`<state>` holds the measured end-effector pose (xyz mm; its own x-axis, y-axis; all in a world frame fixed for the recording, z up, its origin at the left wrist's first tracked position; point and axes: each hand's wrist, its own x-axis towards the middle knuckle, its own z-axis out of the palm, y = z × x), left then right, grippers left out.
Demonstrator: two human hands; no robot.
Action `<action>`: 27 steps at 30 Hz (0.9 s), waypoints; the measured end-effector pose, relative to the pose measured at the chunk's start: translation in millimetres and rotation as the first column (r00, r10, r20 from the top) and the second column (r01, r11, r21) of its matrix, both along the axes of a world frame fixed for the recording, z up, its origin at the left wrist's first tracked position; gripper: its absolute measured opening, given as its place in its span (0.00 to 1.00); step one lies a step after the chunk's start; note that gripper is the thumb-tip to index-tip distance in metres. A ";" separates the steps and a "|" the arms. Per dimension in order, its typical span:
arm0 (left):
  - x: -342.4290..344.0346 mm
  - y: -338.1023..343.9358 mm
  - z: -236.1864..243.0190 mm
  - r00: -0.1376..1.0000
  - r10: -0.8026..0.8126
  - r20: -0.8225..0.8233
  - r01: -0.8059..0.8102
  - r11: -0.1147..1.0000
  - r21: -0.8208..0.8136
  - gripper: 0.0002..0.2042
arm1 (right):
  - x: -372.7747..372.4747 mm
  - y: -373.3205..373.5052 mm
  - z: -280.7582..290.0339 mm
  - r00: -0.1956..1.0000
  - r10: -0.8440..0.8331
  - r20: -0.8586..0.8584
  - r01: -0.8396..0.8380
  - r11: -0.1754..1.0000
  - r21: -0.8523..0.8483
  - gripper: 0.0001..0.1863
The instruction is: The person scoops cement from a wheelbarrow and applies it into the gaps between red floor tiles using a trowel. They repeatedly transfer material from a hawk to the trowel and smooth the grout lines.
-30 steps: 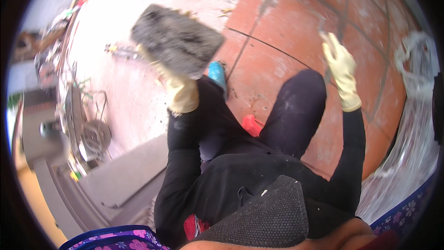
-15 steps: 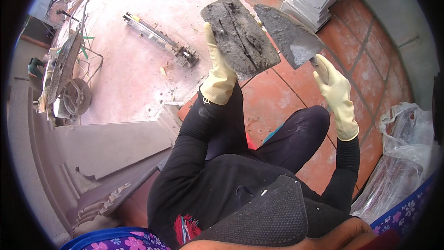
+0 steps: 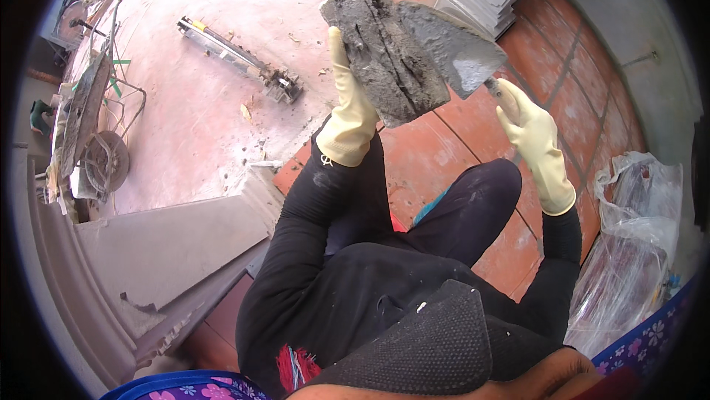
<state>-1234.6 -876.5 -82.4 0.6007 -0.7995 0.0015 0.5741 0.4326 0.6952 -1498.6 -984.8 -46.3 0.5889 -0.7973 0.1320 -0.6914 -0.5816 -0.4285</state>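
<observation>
My left hand (image 3: 349, 120), in a cream rubber glove, grips the left edge of a rectangular tile (image 3: 381, 52). Its thumb lies along that edge; the other fingers are hidden beneath. Grey mortar coats the upper face, with dark grooves running lengthwise. Wrapped round a trowel's handle is my right hand (image 3: 534, 141), gloved alike. The broad grey blade of the trowel (image 3: 452, 43), smeared with wet mortar, points up and left. Its left edge meets the tile's right side in this view.
Terracotta floor tiles (image 3: 436, 152) lie below my hands. A manual tile cutter (image 3: 240, 58) rests on the dusty floor ahead left, near a wheelbarrow (image 3: 92, 119). A grey pillar base (image 3: 484, 2) stands ahead right. Clear plastic wrapping (image 3: 629, 237) lies by the right wall.
The trowel blade has moved left against the tile's right side, closing the gap between them. My right hand has shifted slightly left and up. The whole view has turned a little.
</observation>
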 end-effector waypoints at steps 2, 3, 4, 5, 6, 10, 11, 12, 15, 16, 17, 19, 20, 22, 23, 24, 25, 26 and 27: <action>-0.3 -1.3 -0.8 0.991 -0.092 -0.099 0.083 0.992 -0.091 0.44 | 3.1 1.4 0.1 0.999 0.003 -0.033 -0.001 0.998 0.056 0.26; -0.7 -1.5 -1.5 0.979 -0.152 -0.135 0.131 0.979 -0.154 0.44 | 4.7 2.9 -1.5 0.999 0.024 -0.021 -0.023 0.998 0.065 0.26; -1.5 -2.2 -2.3 0.990 -0.113 -0.084 0.103 0.989 -0.110 0.44 | 6.3 4.8 -4.5 0.999 0.047 -0.009 -0.046 0.996 0.073 0.26; -2.5 -2.0 -3.2 0.996 -0.089 -0.021 0.087 0.993 -0.080 0.43 | 7.6 7.5 -8.0 0.997 0.071 0.003 -0.071 0.994 0.082 0.26; -4.3 -1.9 -4.0 0.997 -0.065 0.045 0.067 0.997 -0.049 0.43 | 8.2 10.0 -11.6 0.997 0.074 0.016 -0.075 0.993 0.096 0.26; -8.1 -6.9 -7.1 0.989 -0.112 -0.100 0.100 0.988 -0.116 0.43 | 12.1 18.9 -25.3 0.996 0.081 0.047 -0.087 0.986 0.144 0.25; -8.7 -8.9 -8.0 0.985 -0.126 -0.120 0.110 0.985 -0.131 0.43 | 12.9 20.7 -28.1 0.995 0.078 0.061 -0.087 0.983 0.164 0.25; -9.0 -10.9 -9.1 0.980 -0.143 -0.140 0.122 0.982 -0.145 0.44 | 13.8 22.7 -30.9 0.994 0.071 0.079 -0.084 0.979 0.185 0.25; -9.8 -15.3 -13.1 0.975 -0.159 -0.155 0.132 0.977 -0.168 0.44 | 16.4 28.0 -39.5 0.993 0.035 0.113 -0.062 0.967 0.248 0.25; -9.7 -16.0 -14.2 0.973 -0.169 -0.156 0.140 0.974 -0.180 0.44 | 17.2 29.7 -42.0 0.994 0.026 0.105 -0.052 0.966 0.253 0.25; -9.6 -16.8 -15.2 0.972 -0.172 -0.158 0.144 0.974 -0.172 0.45 | 18.1 31.3 -44.5 0.995 0.023 0.100 -0.048 0.964 0.261 0.25; -8.8 -18.1 -16.3 0.965 -0.200 -0.172 0.171 0.970 -0.174 0.45 | 20.3 34.0 -48.0 0.994 0.016 0.107 -0.047 0.954 0.296 0.26; -8.2 -18.6 -16.5 0.966 -0.194 -0.174 0.170 0.975 -0.141 0.45 | 21.6 35.0 -49.0 0.993 0.011 0.117 -0.049 0.946 0.321 0.26; -6.4 -19.0 -16.5 0.966 -0.181 -0.187 0.170 0.983 -0.070 0.44 | 23.7 35.7 -48.8 0.993 -0.014 0.120 -0.038 0.909 0.416 0.26; -5.2 -18.7 -16.2 0.966 -0.185 -0.178 0.179 0.982 -0.053 0.44 | 24.8 35.9 -47.8 0.993 -0.034 0.111 -0.024 0.875 0.483 0.26; -4.1 -18.5 -16.0 0.965 -0.191 -0.178 0.189 0.982 -0.030 0.45 | 25.5 35.8 -46.7 0.994 -0.056 0.095 -0.007 0.827 0.562 0.27; -3.2 -17.6 -15.6 0.964 -0.200 -0.175 0.202 0.979 -0.005 0.45 | 26.2 36.5 -45.5 0.993 -0.055 0.102 -0.021 0.780 0.626 0.27; -2.5 -17.1 -15.2 0.961 -0.203 -0.187 0.207 0.978 0.000 0.45 | 26.4 36.5 -44.5 0.993 -0.059 0.105 -0.032 0.717 0.697 0.27; -1.4 -15.9 -14.6 0.958 -0.211 -0.195 0.216 0.976 0.005 0.45 | 27.1 37.9 -44.4 0.992 -0.062 0.110 -0.044 0.649 0.760 0.27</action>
